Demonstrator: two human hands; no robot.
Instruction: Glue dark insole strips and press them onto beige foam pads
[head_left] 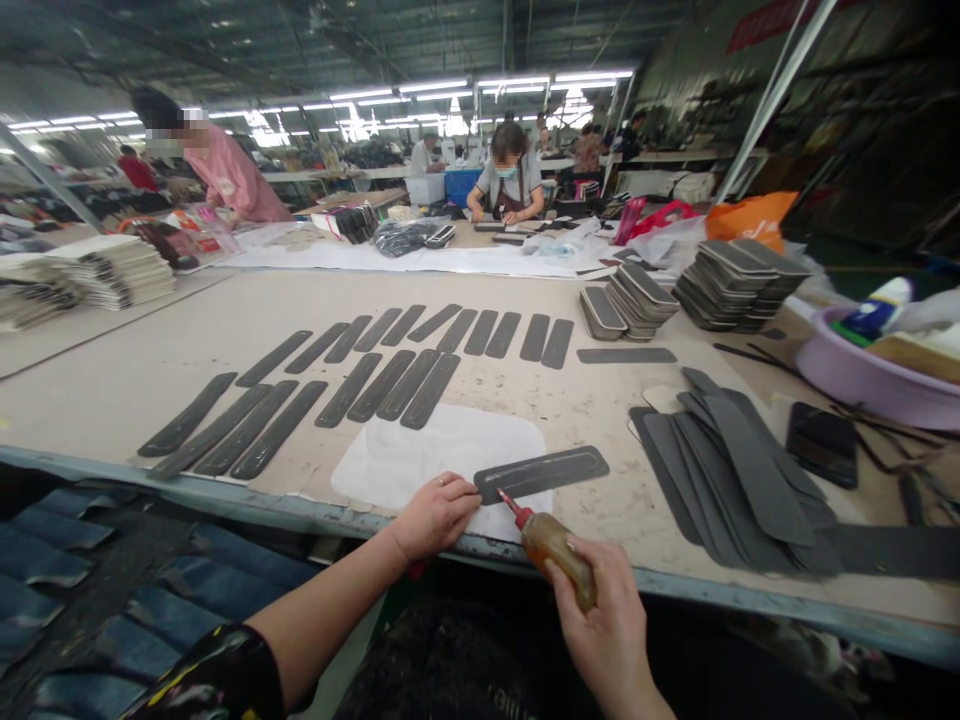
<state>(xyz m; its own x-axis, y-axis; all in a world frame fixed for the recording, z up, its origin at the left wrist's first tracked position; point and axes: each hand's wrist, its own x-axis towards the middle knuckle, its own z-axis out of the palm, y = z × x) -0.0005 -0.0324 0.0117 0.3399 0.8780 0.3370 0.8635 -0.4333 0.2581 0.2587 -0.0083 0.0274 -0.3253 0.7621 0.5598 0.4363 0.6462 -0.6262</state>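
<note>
My right hand [609,612] is wrapped round an amber glue bottle [553,548] with a red nozzle. Its tip points at the near left end of a dark grey rounded strip [546,472], which carries a thin shiny line along its face. With fingers bent together, my left hand [441,512] grips that strip's left end at the table edge. Under the strip lies a white sheet [431,450]. Beyond it, several similar grey strips [379,385] are laid out in rows, many with shiny lines on them. To the right is a fanned pile of plain grey strips [720,470].
Stacks of grey pieces [739,285] stand at the back right, near a purple basin [877,375] and a dark phone [820,445]. White stacks [112,270] are at far left. One person [510,180] works across the table; another, in pink [232,175], leans at left.
</note>
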